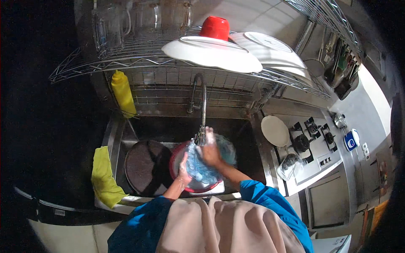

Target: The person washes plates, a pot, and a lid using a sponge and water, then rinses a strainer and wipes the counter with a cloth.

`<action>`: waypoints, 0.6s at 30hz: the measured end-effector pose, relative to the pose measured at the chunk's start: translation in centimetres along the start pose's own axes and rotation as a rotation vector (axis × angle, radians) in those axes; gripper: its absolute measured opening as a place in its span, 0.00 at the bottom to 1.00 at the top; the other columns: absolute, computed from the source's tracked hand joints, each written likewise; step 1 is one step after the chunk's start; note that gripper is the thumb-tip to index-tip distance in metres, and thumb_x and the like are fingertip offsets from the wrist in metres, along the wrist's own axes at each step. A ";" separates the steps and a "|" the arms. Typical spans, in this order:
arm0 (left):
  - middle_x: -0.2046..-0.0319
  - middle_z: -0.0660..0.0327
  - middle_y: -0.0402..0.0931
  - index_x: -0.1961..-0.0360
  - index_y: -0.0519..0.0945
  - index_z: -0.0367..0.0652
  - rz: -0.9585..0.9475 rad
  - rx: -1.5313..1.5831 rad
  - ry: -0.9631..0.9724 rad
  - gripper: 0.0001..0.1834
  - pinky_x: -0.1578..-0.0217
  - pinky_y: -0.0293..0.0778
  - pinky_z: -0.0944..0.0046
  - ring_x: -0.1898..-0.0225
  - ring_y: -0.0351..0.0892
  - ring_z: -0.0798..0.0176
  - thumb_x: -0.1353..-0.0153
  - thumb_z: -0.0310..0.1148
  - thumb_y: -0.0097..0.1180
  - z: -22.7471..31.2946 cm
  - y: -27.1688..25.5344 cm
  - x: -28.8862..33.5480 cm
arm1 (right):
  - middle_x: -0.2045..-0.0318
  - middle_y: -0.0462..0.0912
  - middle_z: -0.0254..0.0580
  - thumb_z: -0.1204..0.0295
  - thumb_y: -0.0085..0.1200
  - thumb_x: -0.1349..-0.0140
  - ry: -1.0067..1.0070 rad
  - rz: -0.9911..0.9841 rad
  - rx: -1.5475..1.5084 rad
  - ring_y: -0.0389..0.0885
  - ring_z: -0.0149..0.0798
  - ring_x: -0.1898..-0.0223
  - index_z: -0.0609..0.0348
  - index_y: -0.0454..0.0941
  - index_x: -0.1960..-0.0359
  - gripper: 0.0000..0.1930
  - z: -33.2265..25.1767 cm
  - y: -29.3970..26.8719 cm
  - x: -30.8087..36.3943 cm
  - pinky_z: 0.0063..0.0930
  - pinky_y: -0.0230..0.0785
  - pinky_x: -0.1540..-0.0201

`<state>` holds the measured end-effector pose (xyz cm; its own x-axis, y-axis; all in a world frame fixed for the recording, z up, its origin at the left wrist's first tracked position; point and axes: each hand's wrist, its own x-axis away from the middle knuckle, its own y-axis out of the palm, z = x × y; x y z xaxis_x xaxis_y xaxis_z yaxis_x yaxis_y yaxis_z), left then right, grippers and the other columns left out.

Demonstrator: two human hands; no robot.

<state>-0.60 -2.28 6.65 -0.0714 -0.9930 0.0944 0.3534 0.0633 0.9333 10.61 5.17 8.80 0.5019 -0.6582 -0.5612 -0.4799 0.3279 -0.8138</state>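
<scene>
Under the running faucet (204, 101), a light blue, wet, crumpled thing (201, 166) looks partly see-through; its kind is too blurred to tell. My left hand (183, 172) grips its left side, thumb pointing up. Against its upper right side is my right hand (211, 152), smeared by motion, with fingertips close to the faucet head. Both hands are over a red-rimmed basin (172, 163) standing in the metal sink (135, 126). To the left of the basin a large, dark round pan or tray (141, 166) lies in the sink.
A yellow-green cloth (103, 177) hangs over the sink's left edge, below a yellow bottle (122, 92). White dishes (213, 54) and a red cup (214, 28) rest on the wire rack overhead. To the right are a pale pan (275, 130) and a gas stove (322, 168).
</scene>
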 end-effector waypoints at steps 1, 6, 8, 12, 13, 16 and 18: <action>0.54 0.63 0.68 0.50 0.66 0.46 0.081 -0.012 -0.022 0.25 0.50 0.61 0.60 0.51 0.66 0.62 0.44 0.48 0.41 0.0 -0.6 -0.1 | 0.46 0.52 0.64 0.67 0.47 0.50 -0.007 -0.105 -0.193 0.48 0.60 0.43 0.63 0.55 0.47 0.28 -1.5 0.7 -0.4 0.45 0.44 0.42; 0.56 0.56 0.70 0.52 0.66 0.44 0.179 -0.036 -0.001 0.28 0.56 0.66 0.55 0.56 0.70 0.56 0.44 0.54 0.36 2.3 -8.9 -1.7 | 0.46 0.56 0.58 0.68 0.44 0.48 -0.149 -0.532 -0.483 0.55 0.57 0.45 0.58 0.51 0.44 0.28 -6.1 0.9 4.1 0.43 0.47 0.44; 0.57 0.57 0.69 0.54 0.69 0.44 0.068 0.089 -0.023 0.23 0.55 0.67 0.57 0.56 0.70 0.59 0.44 0.49 0.41 2.0 -4.9 -1.5 | 0.47 0.60 0.52 0.65 0.44 0.47 -0.231 -0.561 -0.549 0.60 0.52 0.47 0.53 0.58 0.47 0.24 -2.0 -0.5 5.6 0.43 0.51 0.45; 0.56 0.58 0.69 0.51 0.66 0.43 0.062 0.131 -0.038 0.25 0.52 0.63 0.54 0.54 0.68 0.56 0.43 0.49 0.40 0.9 -4.7 -2.1 | 0.50 0.62 0.49 0.65 0.50 0.52 -0.117 -0.523 0.146 0.57 0.51 0.46 0.53 0.63 0.51 0.24 3.2 -5.7 0.7 0.47 0.47 0.45; 0.56 0.58 0.69 0.51 0.66 0.43 0.024 0.093 -0.096 0.25 0.51 0.62 0.54 0.54 0.68 0.56 0.43 0.49 0.39 0.5 -3.0 -1.5 | 0.49 0.62 0.49 0.65 0.51 0.53 -0.129 -0.302 0.259 0.56 0.53 0.45 0.53 0.64 0.52 0.24 4.4 -5.7 0.6 0.49 0.45 0.44; 0.53 0.58 0.66 0.48 0.63 0.43 -0.052 0.038 -0.158 0.27 0.48 0.59 0.55 0.51 0.66 0.57 0.44 0.49 0.39 -0.3 -0.4 -0.6 | 0.50 0.61 0.55 0.65 0.47 0.51 -0.099 -0.073 0.016 0.55 0.58 0.46 0.55 0.67 0.55 0.20 2.5 -3.1 -1.6 0.50 0.50 0.47; 0.50 0.58 0.64 0.47 0.62 0.44 0.234 -0.048 -0.060 0.27 0.47 0.58 0.56 0.49 0.64 0.58 0.43 0.49 0.38 -0.6 0.7 0.0 | 0.49 0.60 0.58 0.66 0.46 0.50 -0.121 -0.153 -0.131 0.53 0.59 0.46 0.54 0.62 0.51 0.22 -0.4 1.4 0.6 0.50 0.49 0.47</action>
<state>0.23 -2.35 7.12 -0.0369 -0.9440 0.3278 0.4104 0.2848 0.8663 10.00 4.96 7.36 0.6546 -0.6049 -0.4534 -0.4770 0.1349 -0.8685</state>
